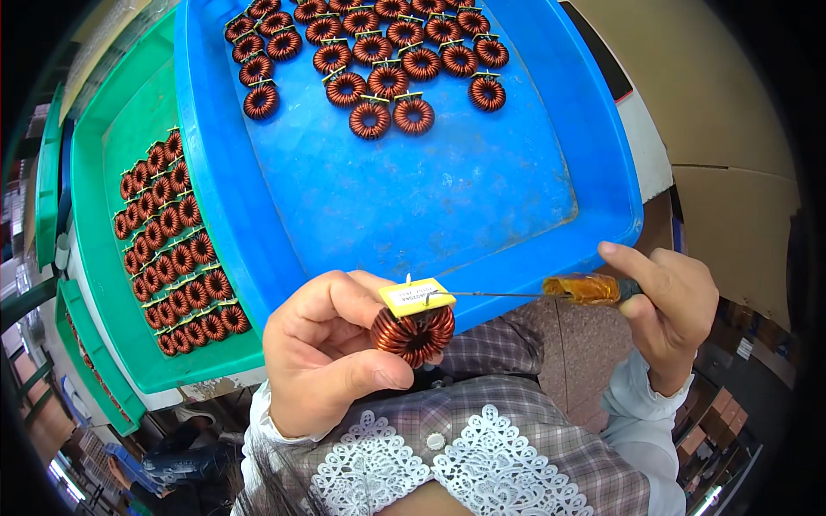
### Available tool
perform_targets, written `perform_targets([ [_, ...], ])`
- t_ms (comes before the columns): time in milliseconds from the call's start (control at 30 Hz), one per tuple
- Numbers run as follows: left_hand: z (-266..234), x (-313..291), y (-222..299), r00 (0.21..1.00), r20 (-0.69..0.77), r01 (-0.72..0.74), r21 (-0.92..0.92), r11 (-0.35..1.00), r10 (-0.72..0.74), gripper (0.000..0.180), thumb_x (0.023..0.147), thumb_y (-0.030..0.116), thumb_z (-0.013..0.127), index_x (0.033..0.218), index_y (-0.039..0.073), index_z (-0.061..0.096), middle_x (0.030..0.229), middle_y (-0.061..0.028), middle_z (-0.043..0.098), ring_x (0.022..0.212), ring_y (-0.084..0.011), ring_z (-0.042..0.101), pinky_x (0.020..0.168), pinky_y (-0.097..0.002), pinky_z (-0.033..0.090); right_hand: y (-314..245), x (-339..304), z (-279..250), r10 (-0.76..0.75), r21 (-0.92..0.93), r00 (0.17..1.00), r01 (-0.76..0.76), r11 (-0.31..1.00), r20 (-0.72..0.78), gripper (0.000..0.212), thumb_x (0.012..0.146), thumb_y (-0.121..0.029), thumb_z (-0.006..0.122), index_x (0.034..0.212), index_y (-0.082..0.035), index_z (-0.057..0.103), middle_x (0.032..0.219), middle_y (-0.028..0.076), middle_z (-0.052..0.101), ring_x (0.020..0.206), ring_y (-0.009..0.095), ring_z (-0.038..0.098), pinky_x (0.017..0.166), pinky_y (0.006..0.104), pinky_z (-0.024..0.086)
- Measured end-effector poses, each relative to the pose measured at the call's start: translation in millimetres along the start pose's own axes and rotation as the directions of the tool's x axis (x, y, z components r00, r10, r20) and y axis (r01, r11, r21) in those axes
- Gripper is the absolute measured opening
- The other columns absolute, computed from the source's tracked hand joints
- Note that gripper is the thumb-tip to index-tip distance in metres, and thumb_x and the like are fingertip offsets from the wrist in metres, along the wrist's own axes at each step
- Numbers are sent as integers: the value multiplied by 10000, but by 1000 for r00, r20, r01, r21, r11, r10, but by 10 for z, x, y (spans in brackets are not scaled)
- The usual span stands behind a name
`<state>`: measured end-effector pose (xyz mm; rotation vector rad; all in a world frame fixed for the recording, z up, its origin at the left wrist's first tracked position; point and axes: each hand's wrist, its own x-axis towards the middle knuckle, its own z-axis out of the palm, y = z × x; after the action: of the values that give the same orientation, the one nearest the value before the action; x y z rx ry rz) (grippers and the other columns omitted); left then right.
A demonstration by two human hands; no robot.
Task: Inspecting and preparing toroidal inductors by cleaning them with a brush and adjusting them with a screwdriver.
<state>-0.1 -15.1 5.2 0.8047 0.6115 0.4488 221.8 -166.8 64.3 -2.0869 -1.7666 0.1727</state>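
Observation:
My left hand [331,344] grips a toroidal coil [415,337] wound with copper wire, thumb in front and fingers behind. A small yellow plate [416,297] with a white label sits on the coil's upper side. In my right hand [671,301] is a thin hook tool [582,290], its handle wrapped in amber tape and its index finger stretched out above it. The slim metal shaft runs leftward, and its tip meets a wire end at the plate's right part. Whether the wire is caught in the hook is too small to tell.
Under and beyond my hands lies a blue tray [602,163] with several finished-looking coils [387,82] in rows at its far end. To the left, a green tray [107,301] holds rows of similar coils [176,249]. Cardboard [731,206] stands at the right; another person sits lower left.

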Motion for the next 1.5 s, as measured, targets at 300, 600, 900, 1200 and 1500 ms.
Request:
perform_targets([
  [300,-11,-8,-24,999,17,-28,12,1000,28,452,664,306,783,815,0,486,850,-138,574,852,-293,627,554,-347,576,56,-48,74,-39,12,999,39,999,-25,433,848,-426,521,961,-35,671,488,7,324,415,115,314,410,275,217],
  [600,-25,27,-32,992,78,-102,81,992,95,431,636,257,805,803,1,501,891,-142,558,899,-305,610,584,-352,580,36,-46,-1,-50,-10,999,50,999,-7,416,842,-410,534,966,-37,670,486,8,336,409,117,323,404,275,224],
  [900,10,-9,-24,999,-23,-28,17,999,29,457,636,303,804,800,2,502,826,-150,582,811,-274,634,556,-345,571,9,8,77,65,-148,997,-70,986,-39,348,761,-306,643,947,-13,668,504,36,420,427,138,424,409,277,307],
  [1200,16,39,-44,999,21,-34,-9,999,34,438,661,282,790,804,-6,492,885,-173,584,854,-286,625,568,-345,573,43,-13,46,-18,54,1000,18,998,-13,363,758,-330,638,942,-18,669,487,28,403,417,136,415,407,272,309],
  [1500,-127,-5,105,967,183,201,-126,971,-177,316,768,-22,620,1060,-32,498,1068,-199,581,964,-252,599,853,-400,478,782,-339,127,614,351,723,-511,784,-319,302,927,-143,475,1109,89,535,872,57,602,780,101,531,710,239,427],
])
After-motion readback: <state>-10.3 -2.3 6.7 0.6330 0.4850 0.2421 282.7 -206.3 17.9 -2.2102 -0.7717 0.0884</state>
